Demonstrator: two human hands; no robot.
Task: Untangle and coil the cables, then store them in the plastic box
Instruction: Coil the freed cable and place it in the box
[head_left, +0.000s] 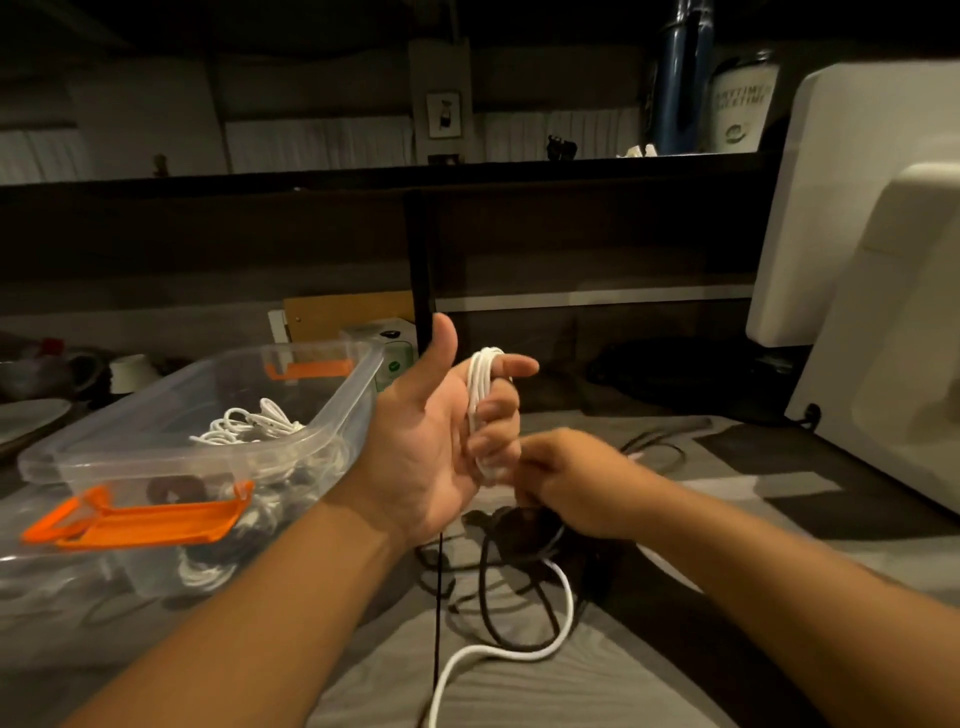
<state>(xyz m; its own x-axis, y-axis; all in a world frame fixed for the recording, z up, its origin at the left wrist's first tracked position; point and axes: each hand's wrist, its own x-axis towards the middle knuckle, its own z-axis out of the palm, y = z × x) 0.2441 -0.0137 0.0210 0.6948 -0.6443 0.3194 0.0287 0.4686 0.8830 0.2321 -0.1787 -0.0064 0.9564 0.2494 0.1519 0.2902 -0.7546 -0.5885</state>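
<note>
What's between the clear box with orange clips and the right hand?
The left hand, with a thin white cable looped around its fingers, seen in the head view.

You have a white cable coil (480, 405), black cables (493, 597), a clear box (332, 400) with orange latches (140, 514), and grey cloth (545, 691) with darker blocks.

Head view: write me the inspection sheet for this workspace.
Surface: grey striped cloth.
Job's things: clear box with orange latches; white cables inside.
Clutter: cup behind the box.
Hands: left hand holds a white coil wound round its fingers; right hand blurred at the coil's lower end.
Cables: black cables and a loose white cable on the cloth.
Surroundings: white appliance at right; bottle on a shelf.
</note>
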